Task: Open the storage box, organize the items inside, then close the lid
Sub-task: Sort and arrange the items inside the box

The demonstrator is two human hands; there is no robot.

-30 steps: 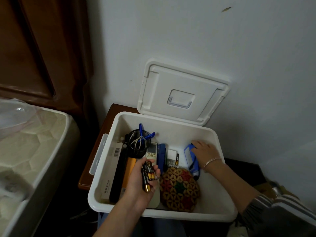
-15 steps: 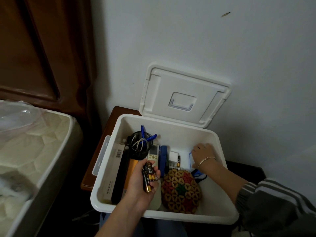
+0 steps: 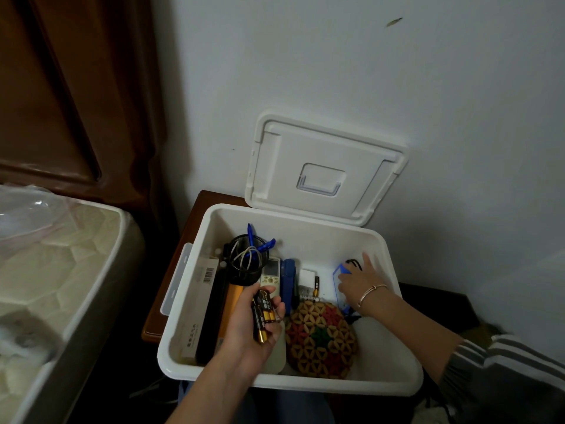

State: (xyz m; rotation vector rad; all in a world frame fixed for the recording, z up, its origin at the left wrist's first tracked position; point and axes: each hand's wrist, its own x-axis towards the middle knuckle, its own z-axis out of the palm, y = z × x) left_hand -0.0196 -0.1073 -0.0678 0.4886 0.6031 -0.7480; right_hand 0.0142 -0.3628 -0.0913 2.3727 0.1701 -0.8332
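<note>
- Head view, progress: the lid (image 3: 324, 148) is off the storage box (image 3: 287, 384) and stands propped against the wall beyond both hands, so the opening step is judged complete. Sorting appears to be under way, and closing is not yet done.
- Head view, left hand (image 3: 250, 328): held over the near left part of the box, its fingers curled round a small bundle of black-and-gold batteries (image 3: 263, 310).
- Head view, right hand (image 3: 360, 286): lowered into the far right part of the box, with fingers spread and resting on a blue-edged flat item (image 3: 340, 270). Its identity cannot be told, since the hand covers most of it.
- Head view, contents between the hands: a woven ball (image 3: 321, 338) in tan, red and green lies nearest the viewer. Beyond it, from left to right, are a remote control (image 3: 271, 272), a blue oblong item (image 3: 287, 283), a white charger (image 3: 306, 278) and one loose battery (image 3: 316, 286).
- Head view, contents left of the left hand: a black mesh cup (image 3: 244, 264) holding cables and blue pens, an orange item (image 3: 234, 304), a black flat item (image 3: 212, 316) and a long barcoded carton (image 3: 198, 304) along the box wall.
- Head view, setting: the box rests on a wooden surface (image 3: 183, 258), with a bed (image 3: 61, 270) further left.
- Judged remainder: the held batteries and the loose one still need a place before the lid goes on.
</note>
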